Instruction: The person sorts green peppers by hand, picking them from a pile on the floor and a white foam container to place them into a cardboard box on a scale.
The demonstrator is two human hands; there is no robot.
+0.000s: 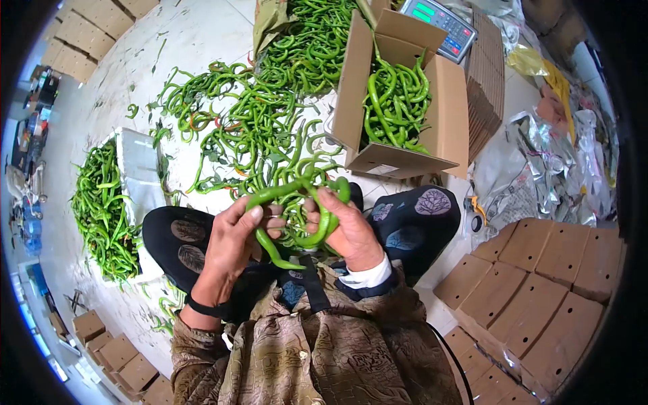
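Note:
Long curled green chili peppers are in both of my hands, held up in front of my lap. My left hand (pixel 235 233) is closed, its thumb and fingers pinching one curved green chili pepper (pixel 271 251) that hangs toward my lap. Wrapped round more of the curled peppers (pixel 325 226), my right hand (pixel 347 228) is closed too. Just beyond the hands, a loose heap of green peppers (pixel 253 135) spreads over the floor, with a few red ones mixed in. An open cardboard box (pixel 447 111) holding green peppers stands ahead and to the right.
To the left, a white foam box (pixel 142 162) stands beside piled peppers. A scale (pixel 440 27) with a lit display sits behind the cardboard box, near flattened cardboard (pixel 487 74). Closed cartons (pixel 533 290) are stacked at the right. Plastic wrapping (pixel 540 162) and a tape dispenser (pixel 476 214) lie nearby.

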